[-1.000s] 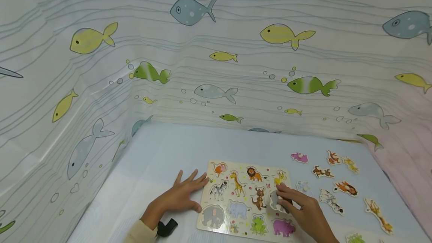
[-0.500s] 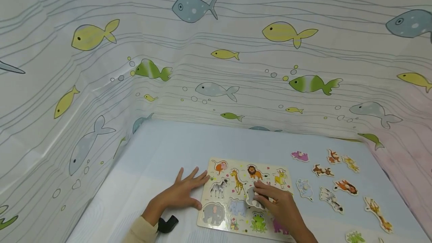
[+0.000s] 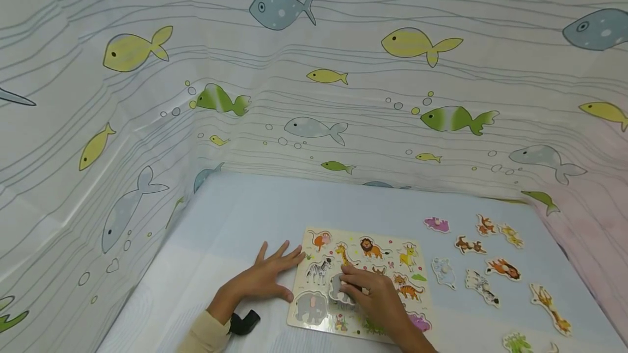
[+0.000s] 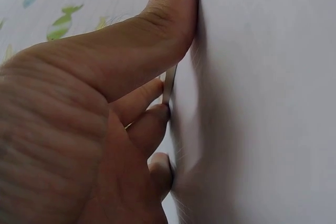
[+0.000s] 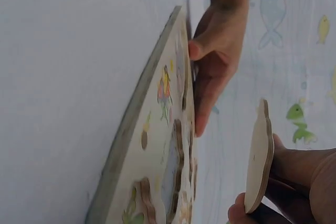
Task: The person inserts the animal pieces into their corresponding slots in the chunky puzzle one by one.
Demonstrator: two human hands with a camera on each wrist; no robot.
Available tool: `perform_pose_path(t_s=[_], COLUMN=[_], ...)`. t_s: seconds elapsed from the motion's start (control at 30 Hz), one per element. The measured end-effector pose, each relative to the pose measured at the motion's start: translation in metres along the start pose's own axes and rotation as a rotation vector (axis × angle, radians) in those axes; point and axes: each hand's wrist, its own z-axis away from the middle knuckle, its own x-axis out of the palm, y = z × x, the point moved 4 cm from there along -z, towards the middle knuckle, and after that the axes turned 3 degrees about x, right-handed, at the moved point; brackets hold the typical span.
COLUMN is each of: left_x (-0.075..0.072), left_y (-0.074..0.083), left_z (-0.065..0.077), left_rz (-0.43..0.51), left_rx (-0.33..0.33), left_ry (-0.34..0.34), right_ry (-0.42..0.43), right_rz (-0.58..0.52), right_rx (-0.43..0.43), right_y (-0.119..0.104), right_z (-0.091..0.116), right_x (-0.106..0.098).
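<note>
My right hand (image 3: pixel 375 293) pinches a grey elephant puzzle piece (image 3: pixel 336 287) over the lower left part of a wooden animal puzzle board (image 3: pixel 301 279). The right wrist view shows the piece's plain wooden back (image 5: pixel 257 161), held apart from the board by thumb and fingers. Left of it is a large grey elephant picture (image 3: pixel 311 309) in the board's bottom left corner. My left hand (image 3: pixel 262 277) lies on the table with fingers spread, its thumb and fingertips at the board's left edge. The left wrist view shows its thumb and fingers close up. My right hand covers part of the board's lower middle.
Loose animal pieces lie right of the board: a purple hippo (image 3: pixel 436 224), a zebra (image 3: pixel 482 287), a lion (image 3: pixel 503 268), a giraffe (image 3: pixel 550 309) and several others. A black object (image 3: pixel 244 322) sits by my left wrist. Fish-printed cloth (image 3: pixel 265 97) stands around the table.
My right hand has carried the elephant piece leftward across the board, from its right side to left of the middle. The tiger picture now shows. My left hand has stayed in place.
</note>
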Motion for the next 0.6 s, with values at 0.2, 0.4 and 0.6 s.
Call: perform_pose_path(t_s=[0.2,0.4,0.6], left_x=[-0.002,-0.003,0.000], left_y=[0.001,0.002,0.000], left_z=[0.000,0.001,0.002], left_rz=[-0.007,-0.002,-0.007], left_rx=[0.013,0.014,0.017], left_ry=[0.004,-0.005,-0.003], right_ry=[-0.057,-0.080,-0.101], right_rz=[-0.035,-0.049,-0.060], right_rx=[0.048,0.031,0.002], right_y=[-0.007,-0.013,-0.020], right_z=[-0.002,-0.002,-0.004], right_x=[0.019,0.035,0.046])
